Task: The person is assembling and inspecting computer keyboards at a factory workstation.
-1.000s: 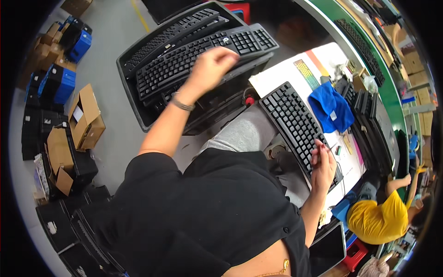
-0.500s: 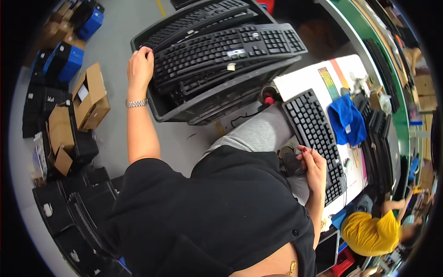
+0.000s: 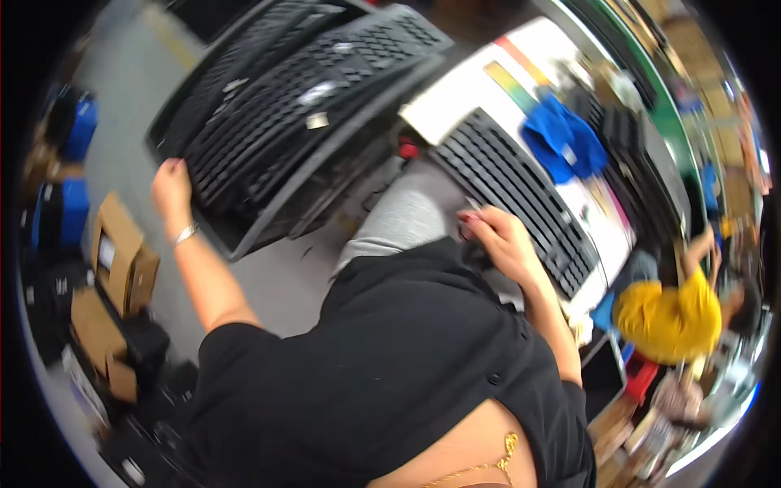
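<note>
My left hand (image 3: 172, 189) is closed at the left rim of a black plastic crate (image 3: 281, 199), beside the end of a keyboard; blur hides whether it grips rim or keyboard. Several black keyboards (image 3: 301, 93) lie stacked and slanted in the crate, one with a small pale tag. My right hand (image 3: 506, 244) is held above my lap, thumb and fingers pinched together. A thin, light-coloured tip (image 3: 472, 203) shows at its fingertips, too small to name. Close to that hand, another black keyboard (image 3: 517, 199) lies on the white-topped table (image 3: 447, 85).
A blue cloth (image 3: 561, 138) and stacked dark keyboards (image 3: 643, 159) are farther along the table. Open cardboard boxes (image 3: 122, 260) and blue-and-black bundles (image 3: 77, 130) stand on the floor at left. At right a person in a yellow shirt (image 3: 667, 321) works with arms raised.
The whole view has swung, so crate and table sit farther left. My left hand stays at the crate's rim; my right hand has come forward over my lap, still pinched.
</note>
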`<action>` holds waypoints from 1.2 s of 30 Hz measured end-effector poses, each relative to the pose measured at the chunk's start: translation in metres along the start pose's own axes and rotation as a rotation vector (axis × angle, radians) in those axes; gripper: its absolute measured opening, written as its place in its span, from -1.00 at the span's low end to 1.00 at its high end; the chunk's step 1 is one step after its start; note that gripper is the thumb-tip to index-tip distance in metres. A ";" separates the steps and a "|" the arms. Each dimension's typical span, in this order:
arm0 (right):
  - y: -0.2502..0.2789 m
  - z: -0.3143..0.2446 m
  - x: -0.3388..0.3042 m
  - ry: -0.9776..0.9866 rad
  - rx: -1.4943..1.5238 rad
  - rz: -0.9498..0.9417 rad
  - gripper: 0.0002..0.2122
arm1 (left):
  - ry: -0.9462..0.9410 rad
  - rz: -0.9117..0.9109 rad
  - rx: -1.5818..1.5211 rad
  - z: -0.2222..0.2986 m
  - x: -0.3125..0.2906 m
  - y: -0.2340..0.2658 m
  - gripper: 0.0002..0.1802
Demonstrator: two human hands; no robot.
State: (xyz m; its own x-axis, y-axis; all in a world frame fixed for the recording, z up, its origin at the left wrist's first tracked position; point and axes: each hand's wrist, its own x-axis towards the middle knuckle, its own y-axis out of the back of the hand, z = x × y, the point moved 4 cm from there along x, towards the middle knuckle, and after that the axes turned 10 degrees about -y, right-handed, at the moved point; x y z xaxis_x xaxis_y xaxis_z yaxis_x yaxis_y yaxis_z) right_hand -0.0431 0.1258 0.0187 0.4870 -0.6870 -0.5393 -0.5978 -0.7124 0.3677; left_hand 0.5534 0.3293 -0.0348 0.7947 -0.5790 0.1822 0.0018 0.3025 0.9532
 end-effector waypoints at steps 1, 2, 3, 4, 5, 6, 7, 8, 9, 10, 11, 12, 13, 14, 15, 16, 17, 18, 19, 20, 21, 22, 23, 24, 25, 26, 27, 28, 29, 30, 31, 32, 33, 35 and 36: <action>0.001 0.002 -0.002 0.028 -0.005 0.019 -0.75 | -0.042 -0.003 0.026 -0.014 0.004 -0.005 -0.62; 0.000 -0.001 -0.003 0.070 -0.016 0.014 -0.75 | -0.070 0.027 0.094 -0.042 0.009 -0.009 -0.61; 0.002 0.002 -0.006 0.056 -0.013 0.029 -0.74 | -0.067 -0.019 0.129 -0.030 0.010 -0.015 -0.61; 0.005 0.005 -0.008 0.051 -0.009 0.036 -0.74 | -0.059 -0.054 0.173 -0.016 0.013 -0.013 -0.60; 0.007 0.008 -0.008 0.033 0.003 0.067 -0.74 | -0.094 -0.064 0.161 -0.011 0.014 -0.013 -0.60; 0.009 0.011 -0.009 0.032 0.006 0.063 -0.74 | -0.094 -0.071 0.173 -0.007 0.015 -0.014 -0.58; 0.010 0.014 -0.011 0.034 0.009 0.056 -0.74 | -0.091 -0.076 0.189 -0.003 0.018 -0.015 -0.56; 0.011 0.016 -0.012 0.024 0.019 0.073 -0.74 | -0.113 -0.080 0.184 -0.003 0.019 -0.013 -0.56; 0.013 0.017 -0.013 0.028 0.016 0.074 -0.73 | -0.116 -0.073 0.176 -0.003 0.020 -0.011 -0.55; 0.012 0.017 -0.013 0.036 0.011 0.068 -0.73 | -0.112 -0.064 0.172 -0.006 0.020 -0.007 -0.55; 0.012 0.018 -0.013 0.045 0.007 0.062 -0.73 | -0.107 -0.055 0.168 -0.006 0.021 -0.004 -0.54; 0.014 0.019 -0.013 0.054 0.001 0.056 -0.73 | -0.102 -0.044 0.163 -0.002 0.026 -0.003 -0.53; 0.014 0.020 -0.012 0.052 0.007 0.062 -0.73 | -0.112 -0.045 0.163 0.004 0.029 -0.002 -0.53; 0.015 0.021 -0.011 0.053 0.014 0.065 -0.73 | -0.143 -0.023 0.143 0.014 0.032 0.002 -0.53; 0.015 0.021 -0.010 0.058 0.019 0.062 -0.73 | -0.167 0.000 0.127 0.021 0.031 0.009 -0.53; 0.014 0.020 -0.008 0.065 0.022 0.056 -0.73 | -0.188 0.026 0.111 0.027 0.032 0.015 -0.53; 0.014 0.017 -0.004 0.075 0.023 0.047 -0.73 | -0.206 0.053 0.096 0.030 0.034 0.019 -0.52; 0.014 0.015 -0.001 0.168 -0.051 0.061 -0.72 | -0.261 0.091 -0.019 0.027 0.038 0.023 -0.55; 0.016 0.015 0.004 0.262 -0.125 0.082 -0.72 | -0.274 0.110 -0.051 0.055 0.037 0.023 -0.57; 0.018 0.009 0.008 0.307 -0.136 0.041 -0.72 | -0.292 0.119 -0.109 0.088 0.032 0.029 -0.58; 0.025 0.001 0.007 0.322 -0.245 0.133 -0.72 | -0.309 0.131 -0.167 0.119 0.031 0.032 -0.59; 0.031 -0.011 0.009 0.351 -0.352 0.218 -0.73 | -0.347 0.114 -0.187 0.135 0.034 0.037 -0.63; 0.034 -0.024 0.016 0.332 -0.304 0.201 -0.73 | -0.368 0.105 -0.249 0.156 0.033 0.045 -0.65; 0.039 -0.040 0.023 0.306 -0.262 0.185 -0.73 | -0.410 0.091 -0.320 0.171 0.035 0.051 -0.66; 0.042 -0.059 0.030 0.343 -0.282 0.144 -0.73 | -0.429 0.067 -0.372 0.179 0.041 0.050 -0.66; 0.046 -0.075 0.041 0.244 -0.212 0.104 -0.74 | -0.449 0.043 -0.425 0.184 0.045 0.050 -0.66; 0.049 -0.087 0.051 0.118 -0.148 0.096 -0.74 | -0.478 -0.023 -0.499 0.204 0.048 0.044 -0.66; 0.050 -0.106 0.062 0.168 -0.116 0.115 -0.74 | -0.516 -0.049 -0.518 0.217 0.050 0.041 -0.65; 0.051 -0.124 0.076 0.219 -0.083 0.131 -0.73 | -0.555 -0.075 -0.536 0.228 0.053 0.040 -0.65; 0.049 -0.137 0.094 0.232 -0.096 0.117 -0.73 | -0.613 -0.084 -0.539 0.242 0.055 0.034 -0.62; 0.047 -0.154 0.112 0.309 0.001 0.089 -0.74 | -0.642 -0.141 -0.572 0.254 0.056 0.027 -0.60; 0.045 -0.170 0.133 0.373 0.101 0.057 -0.75 | -0.669 -0.210 -0.605 0.266 0.060 0.019 -0.58; 0.040 -0.181 0.150 0.370 0.146 0.041 -0.73 | -0.734 -0.181 -0.602 0.274 0.065 0.008 -0.56; 0.026 -0.202 0.184 0.373 0.186 0.014 -0.71 | -0.790 -0.143 -0.595 0.287 0.075 -0.015 -0.54; 0.020 -0.212 0.200 0.430 0.157 0.023 -0.71 | -0.771 -0.191 -0.598 0.293 0.081 -0.026 -0.53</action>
State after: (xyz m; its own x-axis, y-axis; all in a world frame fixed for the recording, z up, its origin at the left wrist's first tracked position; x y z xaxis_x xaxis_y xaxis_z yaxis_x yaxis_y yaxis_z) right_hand 0.1770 -0.0559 0.0786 0.6727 -0.7231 -0.1571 -0.6845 -0.6887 0.2389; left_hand 0.4397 0.0529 0.0258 0.1376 -0.9275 0.3475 0.5633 0.3619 0.7428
